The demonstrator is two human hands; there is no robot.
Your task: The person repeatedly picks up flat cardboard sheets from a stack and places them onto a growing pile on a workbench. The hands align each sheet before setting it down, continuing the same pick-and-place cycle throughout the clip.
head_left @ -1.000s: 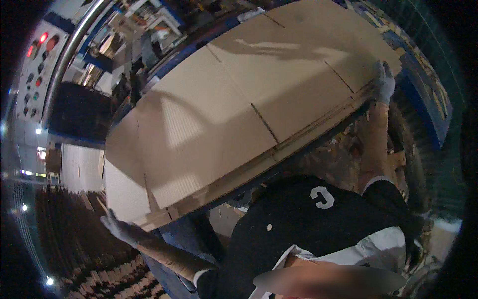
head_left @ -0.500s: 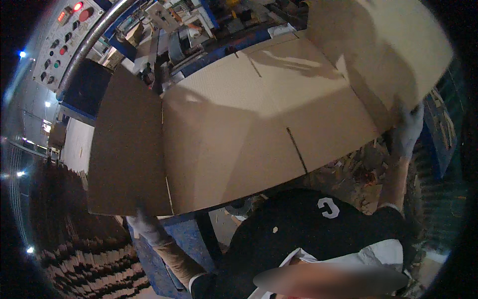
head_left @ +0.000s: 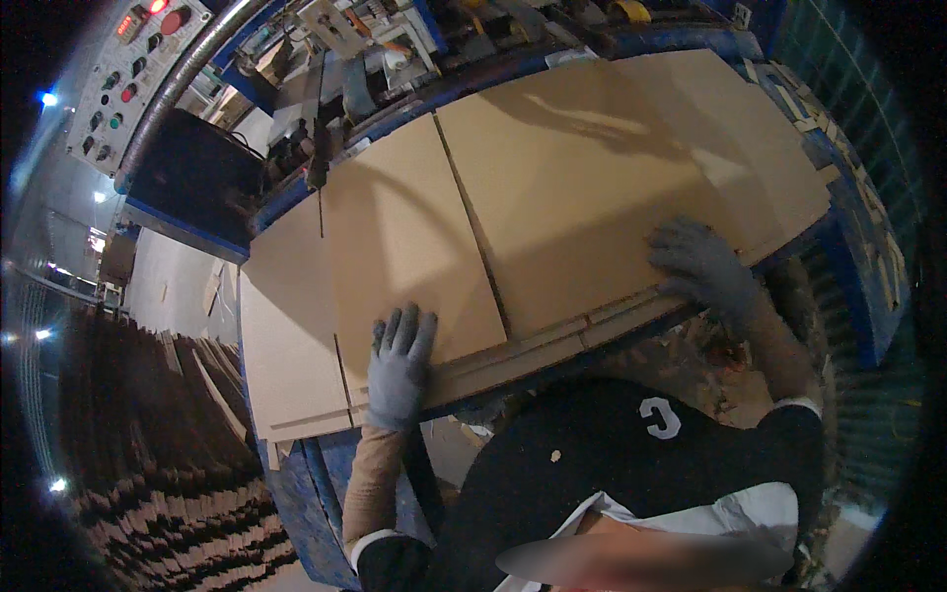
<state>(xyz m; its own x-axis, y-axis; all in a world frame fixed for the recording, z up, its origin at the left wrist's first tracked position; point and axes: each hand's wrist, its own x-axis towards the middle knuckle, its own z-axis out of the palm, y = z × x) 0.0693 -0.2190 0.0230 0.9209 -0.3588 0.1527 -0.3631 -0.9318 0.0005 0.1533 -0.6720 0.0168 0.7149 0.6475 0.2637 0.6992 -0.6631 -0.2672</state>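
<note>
A wide brown cardboard sheet lies flat in front of me, with dark slots cut into it from its long edges. Under its near edge the rims of other cardboard sheets show. My left hand, in a grey glove, rests on the cardboard left of the middle, fingers stretched toward the far side. On the right, my gloved right hand lies over the near part of the sheet with its fingers spread and pointing left. Neither hand grips anything.
Beyond the cardboard stands a blue machine. A control panel with buttons and a metal pipe is at the upper left. Stacks of cardboard stand at the lower left. Scraps lie on a blue ledge at the right and on the floor.
The cardboard sheet, held up by its ends with its side panels raised, now lies flat. Both hands have let go of the ends and moved inward onto its surface.
</note>
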